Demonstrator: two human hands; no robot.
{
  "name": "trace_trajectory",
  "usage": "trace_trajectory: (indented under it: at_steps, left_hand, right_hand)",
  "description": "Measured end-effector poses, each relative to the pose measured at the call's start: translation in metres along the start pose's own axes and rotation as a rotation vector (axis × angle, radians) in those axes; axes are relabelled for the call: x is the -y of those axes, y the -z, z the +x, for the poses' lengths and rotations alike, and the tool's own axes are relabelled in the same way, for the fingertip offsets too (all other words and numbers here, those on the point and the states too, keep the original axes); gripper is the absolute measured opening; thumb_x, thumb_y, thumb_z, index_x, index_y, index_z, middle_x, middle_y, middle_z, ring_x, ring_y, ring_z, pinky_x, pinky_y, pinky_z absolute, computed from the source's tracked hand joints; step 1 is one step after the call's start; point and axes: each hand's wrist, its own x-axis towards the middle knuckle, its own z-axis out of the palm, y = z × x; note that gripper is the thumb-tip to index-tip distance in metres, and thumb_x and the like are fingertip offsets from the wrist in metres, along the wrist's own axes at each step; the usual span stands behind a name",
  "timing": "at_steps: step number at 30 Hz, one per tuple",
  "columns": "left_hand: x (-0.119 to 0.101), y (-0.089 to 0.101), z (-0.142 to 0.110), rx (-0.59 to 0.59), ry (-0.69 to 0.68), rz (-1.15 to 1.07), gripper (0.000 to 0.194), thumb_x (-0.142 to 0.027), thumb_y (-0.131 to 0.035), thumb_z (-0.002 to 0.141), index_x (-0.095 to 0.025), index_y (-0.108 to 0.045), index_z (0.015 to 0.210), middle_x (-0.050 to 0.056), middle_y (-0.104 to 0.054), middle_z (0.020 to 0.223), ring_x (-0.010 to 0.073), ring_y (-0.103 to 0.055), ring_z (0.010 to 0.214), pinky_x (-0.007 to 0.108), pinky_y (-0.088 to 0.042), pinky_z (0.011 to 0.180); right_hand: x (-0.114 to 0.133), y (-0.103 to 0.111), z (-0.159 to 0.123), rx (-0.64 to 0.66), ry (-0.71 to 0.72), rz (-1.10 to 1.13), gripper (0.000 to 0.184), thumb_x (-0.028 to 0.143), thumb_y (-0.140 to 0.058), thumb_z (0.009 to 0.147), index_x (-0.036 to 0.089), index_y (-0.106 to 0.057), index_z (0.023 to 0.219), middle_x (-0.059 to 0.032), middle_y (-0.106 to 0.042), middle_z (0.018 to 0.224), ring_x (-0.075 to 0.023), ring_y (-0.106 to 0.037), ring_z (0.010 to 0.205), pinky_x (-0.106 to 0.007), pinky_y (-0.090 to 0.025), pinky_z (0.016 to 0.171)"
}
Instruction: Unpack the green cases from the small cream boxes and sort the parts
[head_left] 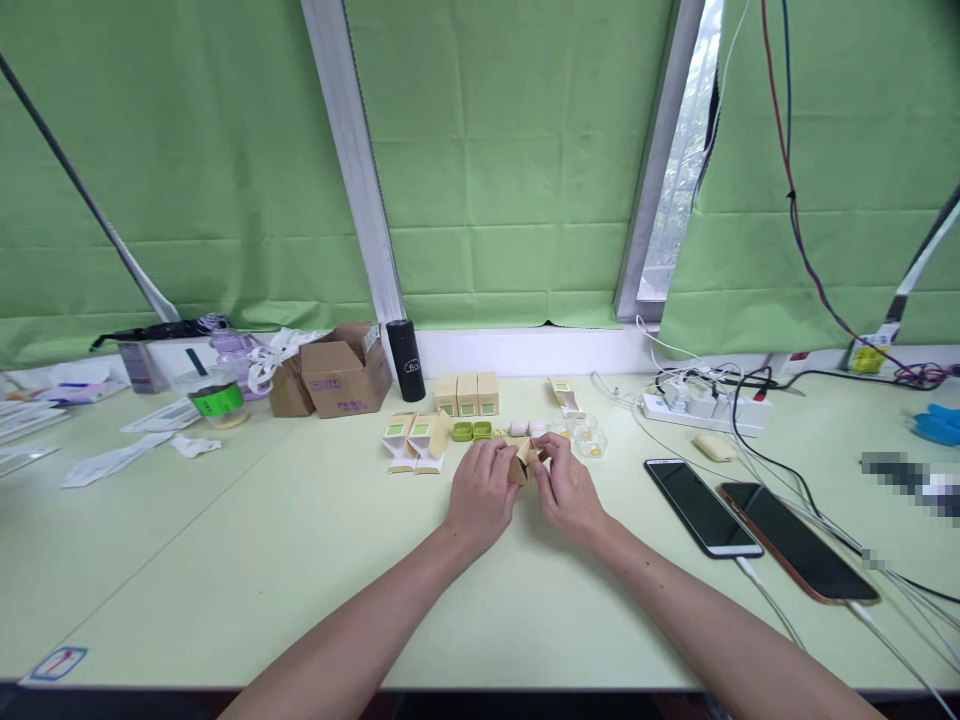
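Observation:
Between my two hands is a small brown cardboard box [520, 466] with its flaps partly raised. My left hand [481, 490] grips its left side, and the fingers of my right hand [566, 485] pinch a flap on the right. Just beyond my hands lie two small green square containers [472, 431], two pale pink pieces [526, 428] and several clear round cups [589, 435] with yellow bits. Three closed small boxes [467, 395] stand in a row behind. Two open boxes [414, 440] lie to the left, and another opened carton [566, 397] is at the back right.
A black bottle [406, 361] and a larger cardboard box [346, 370] stand at the back left, near a drink cup [219, 400]. On the right are two phones [703, 508] with charging cables and a white power strip [705, 412]. Green curtains [495, 160] hang behind the table.

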Motion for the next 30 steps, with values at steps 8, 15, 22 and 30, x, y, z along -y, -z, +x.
trace_trajectory:
  at_steps: [8, 15, 22, 30]
  left_hand:
    - [0.002, -0.003, -0.001, 0.043, 0.141, -0.214, 0.053, -0.018, -0.068, 0.087, -0.022, -0.045, 0.135, 0.013, -0.059, 0.131, 0.0295, -0.057, 0.124, 0.049, -0.052, 0.101]
    - [-0.001, -0.001, 0.0, 0.131, 0.145, -0.215, 0.045, -0.023, -0.068, 0.09, -0.022, -0.047, 0.13, 0.011, -0.064, 0.125, 0.0296, -0.061, 0.114, 0.047, -0.054, 0.093]
    - [-0.002, 0.004, 0.003, 0.16, 0.117, -0.209, 0.035, -0.021, -0.065, 0.092, -0.023, -0.05, 0.123, 0.009, -0.063, 0.122, 0.0284, -0.06, 0.11, 0.046, -0.053, 0.091]
    - [0.0, 0.0, 0.001, 0.157, 0.118, -0.252, 0.056, -0.022, -0.064, 0.094, -0.026, -0.042, 0.145, 0.011, -0.06, 0.134, 0.0291, -0.057, 0.122, 0.049, -0.053, 0.1]
  right_hand:
    - [-0.001, 0.011, 0.006, -0.023, -0.17, 0.228, 0.026, 0.036, -0.035, 0.108, 0.023, -0.038, 0.13, -0.0073, -0.075, 0.099, -0.0219, -0.07, 0.073, -0.034, -0.053, 0.065]
    - [-0.01, 0.014, 0.015, -0.24, -0.117, 0.233, 0.024, 0.032, -0.051, 0.102, 0.024, -0.049, 0.124, -0.0127, -0.066, 0.124, -0.0232, -0.069, 0.097, -0.039, -0.06, 0.077]
    - [-0.018, 0.02, 0.02, -0.254, 0.191, 0.099, 0.033, 0.008, -0.042, 0.096, 0.025, -0.058, 0.12, -0.0128, -0.066, 0.121, -0.0276, -0.064, 0.119, -0.053, -0.056, 0.099]
    - [-0.024, 0.016, 0.015, -0.161, 0.196, -0.008, 0.041, 0.001, -0.043, 0.083, 0.023, -0.065, 0.109, -0.0089, -0.071, 0.104, -0.0251, -0.067, 0.094, -0.043, -0.057, 0.079]
